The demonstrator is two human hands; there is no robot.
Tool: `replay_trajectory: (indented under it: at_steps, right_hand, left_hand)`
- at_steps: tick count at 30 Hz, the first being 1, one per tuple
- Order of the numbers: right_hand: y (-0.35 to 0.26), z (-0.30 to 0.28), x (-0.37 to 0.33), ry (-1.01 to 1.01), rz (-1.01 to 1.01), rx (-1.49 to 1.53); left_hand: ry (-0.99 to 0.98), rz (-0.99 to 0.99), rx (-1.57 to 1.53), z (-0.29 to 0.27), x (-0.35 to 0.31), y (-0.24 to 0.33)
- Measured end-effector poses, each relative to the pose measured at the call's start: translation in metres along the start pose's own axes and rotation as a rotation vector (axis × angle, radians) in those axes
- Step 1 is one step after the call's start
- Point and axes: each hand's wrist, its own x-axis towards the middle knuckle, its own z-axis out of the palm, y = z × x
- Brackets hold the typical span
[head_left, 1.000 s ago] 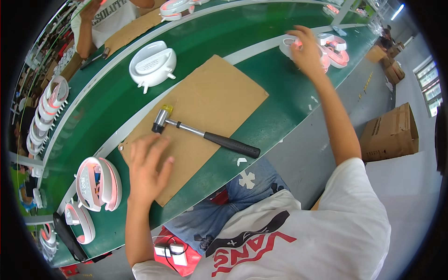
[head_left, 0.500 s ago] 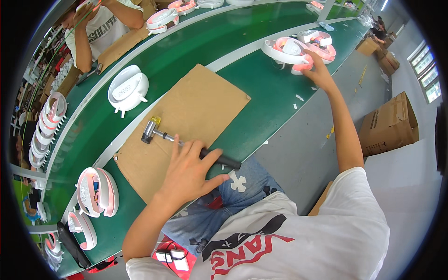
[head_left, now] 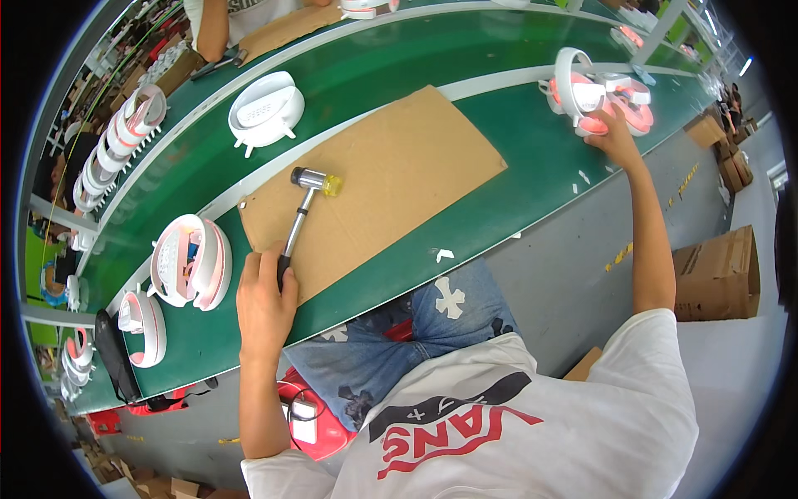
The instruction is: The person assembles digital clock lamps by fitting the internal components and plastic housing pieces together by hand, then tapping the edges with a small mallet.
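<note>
My left hand point(head_left: 266, 295) is closed round the black grip of a small mallet point(head_left: 300, 218). The mallet's head, black at one end and yellow at the other, lies over a brown cardboard sheet point(head_left: 399, 183). Far off to the right, my right hand point(head_left: 617, 140) grips the lower edge of a white and pink ring-shaped plastic housing point(head_left: 573, 91), which is tipped up on edge. Behind and beside it, touching or nearly so, lies another white and pink housing point(head_left: 633, 108). My right fingertips are partly hidden by the part.
White and pink housings point(head_left: 193, 262) stand at the left of the green bench point(head_left: 465, 220). A white housing point(head_left: 266, 112) sits on the green strip beyond the cardboard. Across it are another person's arm point(head_left: 213, 29) and stacked housings point(head_left: 116, 150). A carton point(head_left: 716, 274) stands on the floor at right.
My left hand has closed on the mallet's grip and moved left, swinging the handle round toward me. My right hand has tipped the ring-shaped housing up on edge. The whole view has shifted.
</note>
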Motion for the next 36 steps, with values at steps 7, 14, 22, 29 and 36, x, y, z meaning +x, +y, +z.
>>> replay_trajectory:
  at_steps: [7,14,22,29,36]
  right_hand:
    - [-0.059,-0.002,-0.017,0.057,-0.106,-0.018]
    - [-0.225,0.018,-0.057,0.106,-0.379,0.076]
    - [-0.351,0.100,-0.102,-0.030,-0.478,0.339]
    - [-0.367,0.094,-0.101,-0.047,-0.623,0.322]
    - [-0.384,0.048,-0.076,-0.638,-0.297,0.930]
  left_hand:
    - [0.162,-0.052,-0.023,-0.011,-0.028,-0.024]
    - [0.197,-0.149,0.068,-0.010,-0.033,-0.050]
    - [0.280,-0.176,-0.420,-0.006,-0.024,-0.006]
    - [0.262,-0.260,-0.813,0.001,0.012,0.004]
    - [0.504,-0.126,-0.775,-0.016,0.011,0.056]
